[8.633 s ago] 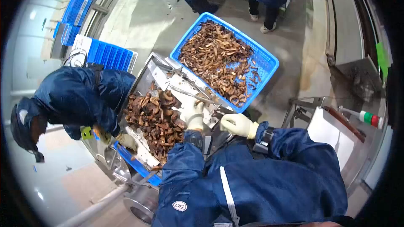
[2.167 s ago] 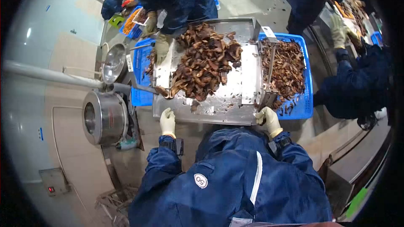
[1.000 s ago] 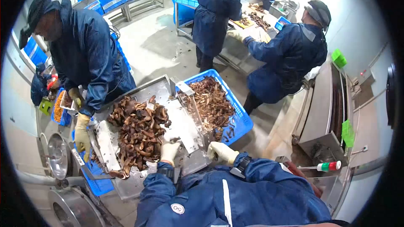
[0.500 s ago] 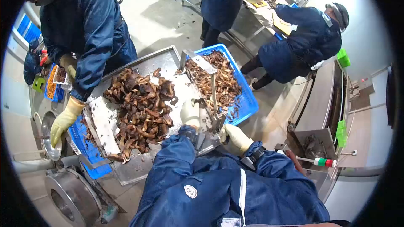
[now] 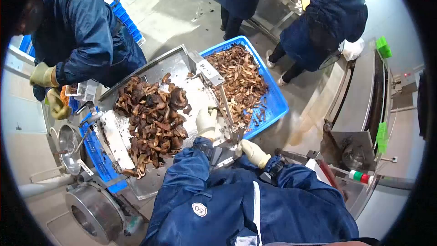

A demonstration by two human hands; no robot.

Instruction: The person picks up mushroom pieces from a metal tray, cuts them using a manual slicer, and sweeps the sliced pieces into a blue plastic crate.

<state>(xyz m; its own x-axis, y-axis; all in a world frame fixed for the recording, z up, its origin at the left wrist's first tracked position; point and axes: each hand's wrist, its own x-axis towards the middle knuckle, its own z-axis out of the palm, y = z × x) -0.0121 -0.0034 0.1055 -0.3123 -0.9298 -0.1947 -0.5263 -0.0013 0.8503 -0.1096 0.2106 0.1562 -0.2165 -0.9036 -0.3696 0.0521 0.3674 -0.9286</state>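
My left hand (image 5: pixel 207 123), in a pale glove, rests on the metal tray (image 5: pixel 150 190) beside the cutter (image 5: pixel 226 105), its fingers drawn together; what they hold is too small to make out. At the cutter's near end, my right hand (image 5: pixel 256 153), also gloved, is closed round the handle, which it mostly hides. A heap of brown, mushroom-like pieces (image 5: pixel 152 120) lies on the tray left of my hands. Beyond the cutter, thin brown strips (image 5: pixel 236 79) fill a blue basket (image 5: pixel 278 109).
A co-worker (image 5: pixel 86 32) in blue stands at the left, gloved hands above a white basket (image 5: pixel 86 90). Another cutter (image 5: pixel 107 141) is on the tray's left side, over a blue basket (image 5: pixel 98 159). A metal drum (image 5: pixel 93 212) stands lower left. Two people stand at a table behind.
The view has shifted a little. The co-worker's gloved hand has moved up and away from the metal bowl. My right hand is slightly closer to the cutter's near end; my left hand has barely moved.
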